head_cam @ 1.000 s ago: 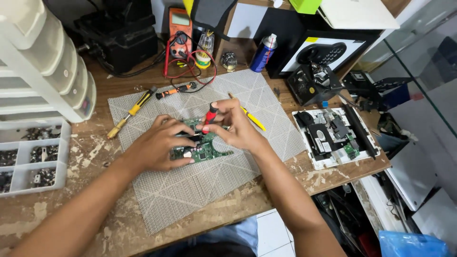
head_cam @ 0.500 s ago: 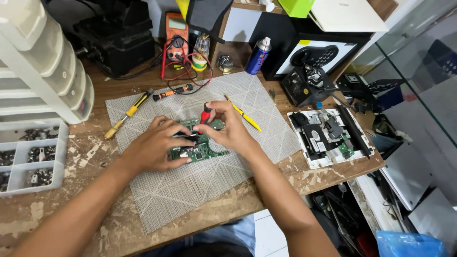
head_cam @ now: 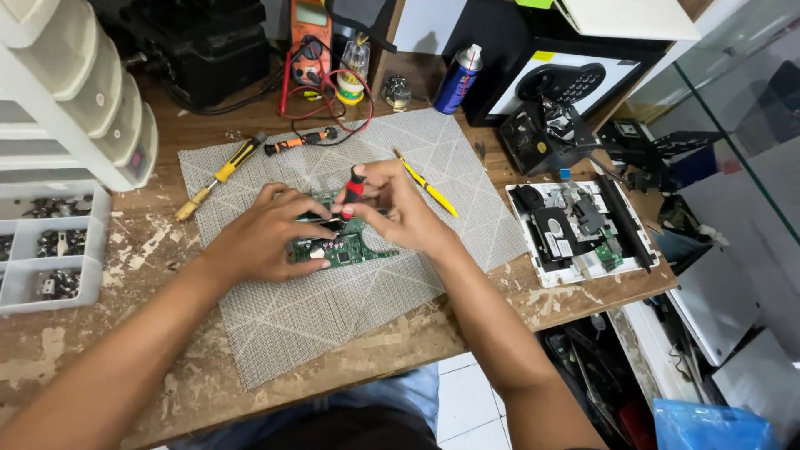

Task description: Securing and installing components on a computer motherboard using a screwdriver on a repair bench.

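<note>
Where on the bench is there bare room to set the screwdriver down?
The grey mat lies bare below the green circuit board, toward the near desk edge, and at its far right corner, between the yellow tool and the blue spray can. Crowded: around both hands, the cables by the orange meter, and the white tray of parts.

Two bare forearms, sleeveless to the elbow, hands point(head_cam: 333, 229) ungloved and ringless, blue jeans below.

Green circuit board point(head_cam: 354, 250) mostly under both hands; screwdriver tip hidden.
</note>
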